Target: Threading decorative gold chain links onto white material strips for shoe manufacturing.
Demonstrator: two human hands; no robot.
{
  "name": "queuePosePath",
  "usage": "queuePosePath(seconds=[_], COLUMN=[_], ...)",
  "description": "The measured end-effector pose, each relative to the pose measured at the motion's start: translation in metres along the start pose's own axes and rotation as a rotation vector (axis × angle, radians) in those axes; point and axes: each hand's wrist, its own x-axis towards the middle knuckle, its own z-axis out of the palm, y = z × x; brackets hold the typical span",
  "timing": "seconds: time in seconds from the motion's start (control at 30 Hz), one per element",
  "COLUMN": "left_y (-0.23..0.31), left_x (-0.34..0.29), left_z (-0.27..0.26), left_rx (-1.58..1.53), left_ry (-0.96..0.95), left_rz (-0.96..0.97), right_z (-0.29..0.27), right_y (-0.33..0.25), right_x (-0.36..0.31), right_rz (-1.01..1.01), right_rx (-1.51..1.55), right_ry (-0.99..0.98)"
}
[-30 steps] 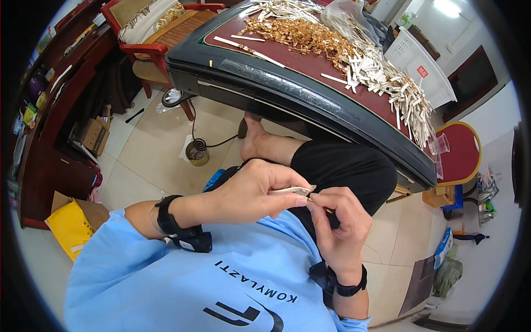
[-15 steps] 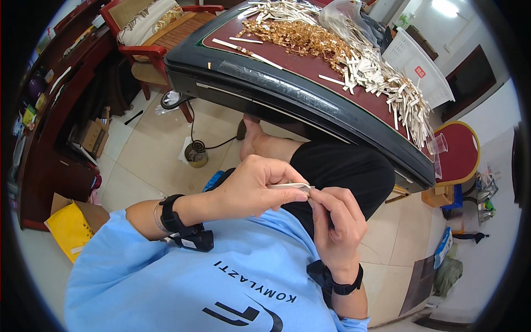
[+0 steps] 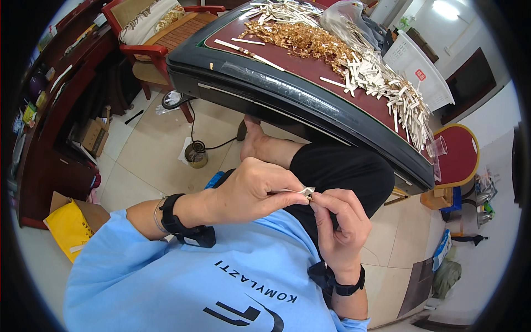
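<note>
Over my lap, my left hand (image 3: 249, 191) pinches a narrow white strip (image 3: 306, 190) between thumb and fingers, its end sticking out toward the right. The thumb and forefinger of my right hand (image 3: 345, 227) are closed at that end on a small gold-coloured metal piece (image 3: 310, 197), mostly hidden by the fingertips. Whether the piece is around the strip or only beside it, I cannot tell. On the table ahead lie a heap of gold-coloured metal pieces (image 3: 298, 39) and a pile of similar white strips (image 3: 406, 102).
The dark-edged table (image 3: 265, 91) with a maroon top stands just beyond my knees. A clear plastic cup (image 3: 437, 146) is at its right corner, near a white basket (image 3: 415, 63). A red-framed chair (image 3: 146, 52) stands at far left; a tin (image 3: 196, 156) sits on the floor.
My right fingertips have shifted slightly and the white strip's end now shows more above them. A bit of gold-coloured metal is visible at the fingertips. Both hands stay close together.
</note>
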Motion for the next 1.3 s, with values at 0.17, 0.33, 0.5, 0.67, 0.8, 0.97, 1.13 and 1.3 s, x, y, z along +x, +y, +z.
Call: queuePosePath(seconds=[0.17, 0.33, 0.5, 0.67, 0.8, 0.97, 1.13, 1.3], left_y=[-0.001, 0.01, 0.021, 0.023, 0.025, 0.019, 0.019, 0.014], left_x=[0.006, 0.004, 0.007, 0.006, 0.009, 0.006, 0.004, 0.006], left_z=[-0.008, -0.007, -0.005, -0.001, -0.006, -0.007, -0.006, -0.008], left_rx=[0.19, -0.042, -0.161, -0.194, -0.178, -0.019, 0.428, 0.262], left_ry=[-0.068, -0.072, -0.058, -0.053, -0.108, -0.115, -0.083, -0.088], left_rz=[0.221, -0.027, -0.236, -0.221, -0.232, -0.073, 0.296, 0.316], right_z=[-0.003, -0.009, -0.01, -0.011, -0.012, -0.014, -0.018, -0.02], right_y=[-0.001, -0.005, -0.006, -0.007, -0.012, -0.014, -0.013, -0.012], right_x=[-0.002, -0.001, 0.003, 0.001, 0.004, 0.007, 0.009, 0.01], right_rz=[0.075, 0.252, 0.321, 0.343, 0.206, 0.117, 0.222, 0.217], right_rx=[0.062, 0.272, 0.339, 0.309, 0.137, 0.035, 0.108, 0.165], right_ry=[-0.026, -0.004, 0.017, 0.05, 0.048, -0.028, -0.088, -0.101])
